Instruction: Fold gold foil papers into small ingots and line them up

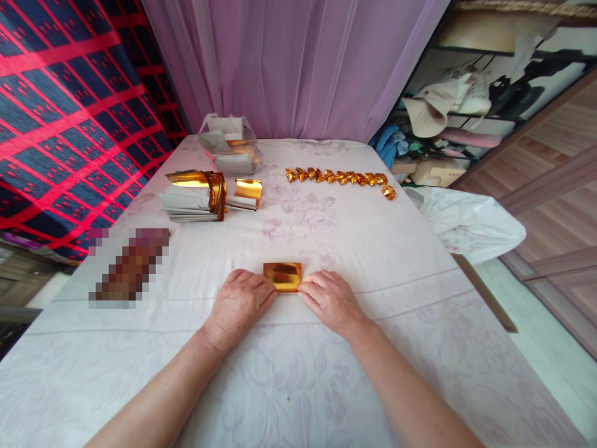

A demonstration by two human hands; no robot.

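A small rectangle of shiny gold foil paper (282, 275) lies on the tablecloth in front of me, its near edge looking folded. My left hand (242, 295) pinches its near left corner, fingers pressed together. At the near right corner, my right hand (329, 300) grips the same paper between thumb and fingers. The thumbs are partly hidden. Beyond, to the left, stands a thick stack of gold-and-white paper (191, 202), with a few smaller gold sheets (248, 190) beside it. A row of folded gold foil pieces (342, 177) runs across the far right of the table.
A clear plastic bag (228, 146) with more paper stands at the table's far left. A blurred-out item (130, 264) lies at left. Purple curtain (298, 68) hangs behind. On the right are a shelf with caps (426, 109) and a white bag (480, 221) beside the table.
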